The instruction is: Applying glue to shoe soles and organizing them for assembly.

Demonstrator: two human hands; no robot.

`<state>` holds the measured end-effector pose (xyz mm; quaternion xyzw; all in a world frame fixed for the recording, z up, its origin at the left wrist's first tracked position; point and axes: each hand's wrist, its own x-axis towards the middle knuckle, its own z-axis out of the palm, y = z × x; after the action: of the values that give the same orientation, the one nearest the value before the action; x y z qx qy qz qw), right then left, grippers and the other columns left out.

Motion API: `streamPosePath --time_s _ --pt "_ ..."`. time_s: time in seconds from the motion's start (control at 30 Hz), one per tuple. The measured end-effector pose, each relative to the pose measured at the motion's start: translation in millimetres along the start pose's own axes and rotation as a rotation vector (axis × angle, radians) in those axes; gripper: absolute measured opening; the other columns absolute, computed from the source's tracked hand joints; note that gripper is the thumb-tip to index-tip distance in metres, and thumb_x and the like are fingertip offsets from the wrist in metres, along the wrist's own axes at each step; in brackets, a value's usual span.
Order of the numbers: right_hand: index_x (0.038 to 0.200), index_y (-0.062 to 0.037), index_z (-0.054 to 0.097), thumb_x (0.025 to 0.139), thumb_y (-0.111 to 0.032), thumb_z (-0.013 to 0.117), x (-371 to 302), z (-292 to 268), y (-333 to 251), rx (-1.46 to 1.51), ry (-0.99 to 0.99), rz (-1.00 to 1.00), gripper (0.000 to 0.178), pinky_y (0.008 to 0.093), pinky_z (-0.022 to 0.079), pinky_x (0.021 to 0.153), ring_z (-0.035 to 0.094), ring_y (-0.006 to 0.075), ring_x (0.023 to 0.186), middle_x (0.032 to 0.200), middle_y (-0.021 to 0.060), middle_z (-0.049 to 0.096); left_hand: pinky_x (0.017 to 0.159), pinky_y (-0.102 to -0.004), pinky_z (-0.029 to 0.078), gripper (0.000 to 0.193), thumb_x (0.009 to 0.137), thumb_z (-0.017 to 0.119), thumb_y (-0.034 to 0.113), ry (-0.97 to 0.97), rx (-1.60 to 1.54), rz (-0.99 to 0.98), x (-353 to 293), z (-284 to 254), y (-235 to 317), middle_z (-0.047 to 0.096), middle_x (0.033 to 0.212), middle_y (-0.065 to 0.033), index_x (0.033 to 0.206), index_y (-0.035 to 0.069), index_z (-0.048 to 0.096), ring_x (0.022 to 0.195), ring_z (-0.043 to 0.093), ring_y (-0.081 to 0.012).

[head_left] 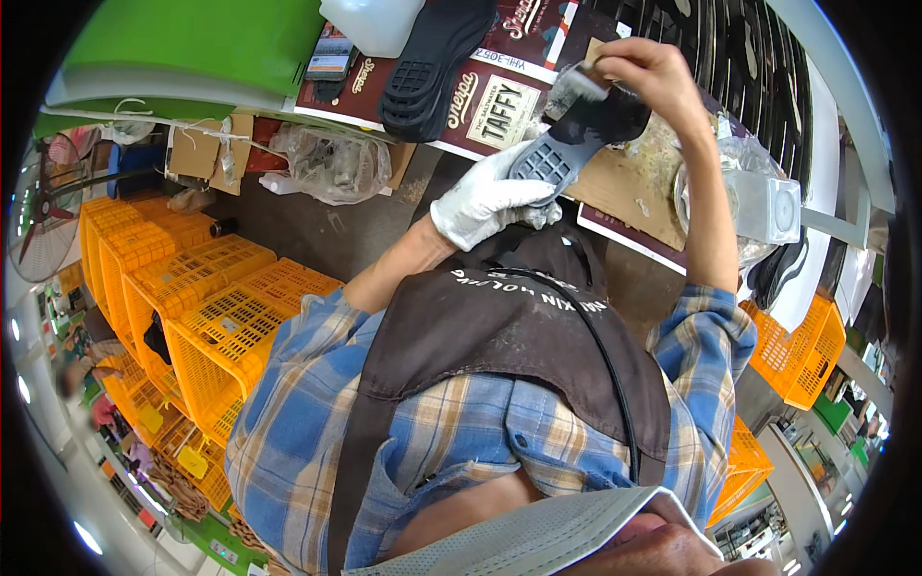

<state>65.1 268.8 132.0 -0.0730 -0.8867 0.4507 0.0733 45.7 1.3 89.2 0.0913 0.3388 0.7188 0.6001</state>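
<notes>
My left hand (485, 200), in a white glove, grips a dark shoe sole (545, 165) by its heel end. The heel carries a raised grid, and the front half looks wet and black. At the sole's far end, my bare right hand (658, 82) pinches what looks like a flat brush (574, 93) with pale grey bristles. The brush lies at the sole's upper left edge; whether it touches cannot be made out. More black soles (423, 82) are stacked on the bench to the left. Stained cardboard (634, 182) lies under and right of the held sole.
A rack of dark slats (740, 58) stretches along the far right. Beside my right forearm are a clear plastic container (768, 206) and plastic wrap. A white jug (373, 24) and a phone (331, 53) sit far left. Yellow crates (226, 326) stack at left; another (797, 350) stands right.
</notes>
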Motion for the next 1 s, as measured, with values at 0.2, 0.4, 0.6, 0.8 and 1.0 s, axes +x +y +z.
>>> streamPosePath --time_s 0.2,0.4,0.6,0.8,1.0 --pt "0.101 0.0033 0.069 0.087 -0.007 0.067 -4.5 5.6 -14.2 0.033 -0.279 -0.158 0.018 0.0251 0.051 0.075 0.064 0.0117 0.081 0.088 0.0053 0.070 0.072 -0.0259 0.055 0.059 0.085 0.068 0.007 -0.018 0.045 0.009 2.5 -0.5 1.8 0.060 0.119 -0.0122 0.137 0.001 0.040 0.087 0.066 -0.0178" --pt "0.098 0.0008 0.071 0.083 -0.010 0.070 -5.4 11.6 -21.6 0.144 -0.405 -0.316 0.018 0.0259 0.054 0.072 0.068 0.0130 0.078 0.086 0.0088 0.072 0.074 -0.0259 0.056 0.060 0.083 0.070 0.006 0.004 0.022 0.048 1.7 -1.7 1.0 0.061 0.116 -0.0125 0.136 0.000 0.041 0.089 0.066 -0.0172" --pt "0.097 0.0005 0.071 0.084 -0.011 0.069 -5.3 19.0 -26.7 0.154 -0.054 -0.017 0.017 0.0255 0.054 0.073 0.068 0.0121 0.078 0.085 0.0072 0.072 0.074 -0.0257 0.056 0.057 0.083 0.071 0.006 -0.005 0.043 0.030 3.5 -4.2 2.3 0.062 0.115 -0.0125 0.132 -0.001 0.045 0.089 0.066 -0.0172" --pt "0.105 -0.0023 0.069 0.083 -0.009 0.071 -15.6 11.4 2.7 -0.072 0.339 -0.206 0.024 0.0274 0.051 0.072 0.064 0.0161 0.077 0.091 0.0084 0.069 0.074 -0.0243 0.057 0.056 0.083 0.070 0.005 0.001 0.014 0.035 7.3 -2.1 1.3 0.062 0.115 -0.0121 0.133 -0.001 0.044 0.088 0.066 -0.0153" --pt "0.098 -0.0008 0.068 0.079 0.000 0.073 -73.2 13.1 -6.9 -0.257 0.227 -0.285 0.020 0.0289 0.051 0.066 0.064 0.0191 0.078 0.090 0.0103 0.067 0.072 -0.0248 0.058 0.057 0.084 0.069 0.003 -0.015 -0.028 0.049 14.5 -2.6 -0.8 0.061 0.116 -0.0130 0.134 -0.001 0.042 0.087 0.067 -0.0163"
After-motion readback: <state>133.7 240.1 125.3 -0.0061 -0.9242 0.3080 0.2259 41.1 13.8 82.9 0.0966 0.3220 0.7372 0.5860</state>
